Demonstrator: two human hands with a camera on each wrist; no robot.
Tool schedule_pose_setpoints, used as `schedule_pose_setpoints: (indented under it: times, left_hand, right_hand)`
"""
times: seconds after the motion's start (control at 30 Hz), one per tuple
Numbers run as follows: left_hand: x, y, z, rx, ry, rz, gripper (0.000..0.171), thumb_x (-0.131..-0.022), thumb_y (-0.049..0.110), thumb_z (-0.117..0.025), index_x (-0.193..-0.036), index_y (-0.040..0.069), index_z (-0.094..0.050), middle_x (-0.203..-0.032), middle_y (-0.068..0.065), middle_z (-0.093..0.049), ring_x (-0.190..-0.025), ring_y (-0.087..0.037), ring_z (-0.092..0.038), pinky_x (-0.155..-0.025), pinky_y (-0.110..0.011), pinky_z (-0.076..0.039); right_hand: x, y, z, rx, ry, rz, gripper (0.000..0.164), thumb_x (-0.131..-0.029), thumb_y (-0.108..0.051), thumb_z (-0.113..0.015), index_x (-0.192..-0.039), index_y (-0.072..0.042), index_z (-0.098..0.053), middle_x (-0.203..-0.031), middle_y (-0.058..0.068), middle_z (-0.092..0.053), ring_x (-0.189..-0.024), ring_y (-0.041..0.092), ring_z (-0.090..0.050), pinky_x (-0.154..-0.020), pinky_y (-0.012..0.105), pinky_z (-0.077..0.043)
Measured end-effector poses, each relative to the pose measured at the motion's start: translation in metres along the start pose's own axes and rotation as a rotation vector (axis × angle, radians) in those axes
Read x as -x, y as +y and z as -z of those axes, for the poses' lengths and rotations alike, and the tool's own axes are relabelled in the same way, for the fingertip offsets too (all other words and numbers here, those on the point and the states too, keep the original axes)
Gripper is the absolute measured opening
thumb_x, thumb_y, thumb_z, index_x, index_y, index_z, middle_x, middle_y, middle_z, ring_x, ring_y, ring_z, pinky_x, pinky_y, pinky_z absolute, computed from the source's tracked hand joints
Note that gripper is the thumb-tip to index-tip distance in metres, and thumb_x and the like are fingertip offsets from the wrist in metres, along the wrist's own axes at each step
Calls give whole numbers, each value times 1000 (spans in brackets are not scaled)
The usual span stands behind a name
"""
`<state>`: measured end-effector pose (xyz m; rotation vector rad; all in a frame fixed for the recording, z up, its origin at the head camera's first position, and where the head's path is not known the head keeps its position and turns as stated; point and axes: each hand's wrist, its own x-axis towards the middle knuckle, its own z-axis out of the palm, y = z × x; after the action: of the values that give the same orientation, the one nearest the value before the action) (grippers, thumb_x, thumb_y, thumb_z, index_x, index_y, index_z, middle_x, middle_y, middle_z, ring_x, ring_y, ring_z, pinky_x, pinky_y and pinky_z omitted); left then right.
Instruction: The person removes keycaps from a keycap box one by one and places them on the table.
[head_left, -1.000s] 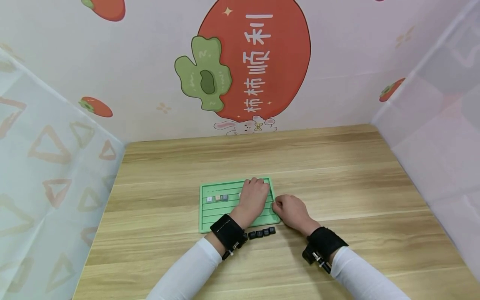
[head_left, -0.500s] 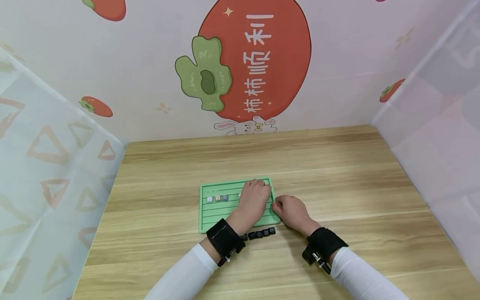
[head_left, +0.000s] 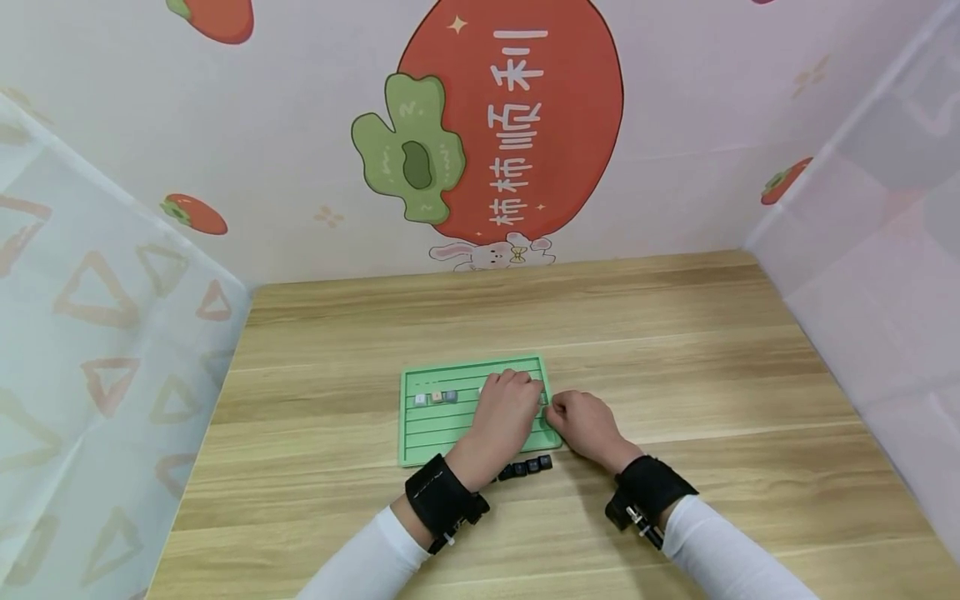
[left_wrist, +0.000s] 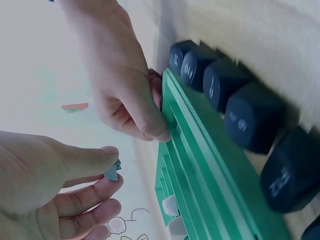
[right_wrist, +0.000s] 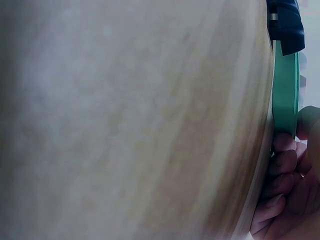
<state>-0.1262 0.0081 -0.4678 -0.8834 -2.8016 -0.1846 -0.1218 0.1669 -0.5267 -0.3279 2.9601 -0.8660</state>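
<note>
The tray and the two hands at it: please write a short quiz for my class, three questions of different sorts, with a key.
1. True or false: the right hand grips the edge of the tray.
2. What colour are the keycaps lying in a row on the table beside the tray?
A) white
B) black
C) red
3. What does the left hand pinch between thumb and finger?

Key:
1. True
2. B
3. A grey keycap
</note>
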Motion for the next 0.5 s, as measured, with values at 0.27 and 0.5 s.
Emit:
schedule_pose_setpoints:
  times: [0.27,0.5]
  left_hand:
    - [5,2,3,9,19,17,15,-78,26,-74,-91,20,-73,-84,4,-66,-77,-17,-57,-66,-30,-43]
    - [12,4,5,68,9,13,14,-79,23,-73,-91,19,-73,-84,4,-65,-77,-17,-57,-64,-30,-41]
  right_hand:
    - [0,0,0,4,3,-2,39,-87,-18,-54,-52,-16,-36,-49,-8,-24,-45,10,-26,-48,26,-22]
    - [1,0,0,7,-5,-5,40,-89,-20,-53,-53,-15,-37,-49,-7,-25,-45,11,-26,-48,26,-22]
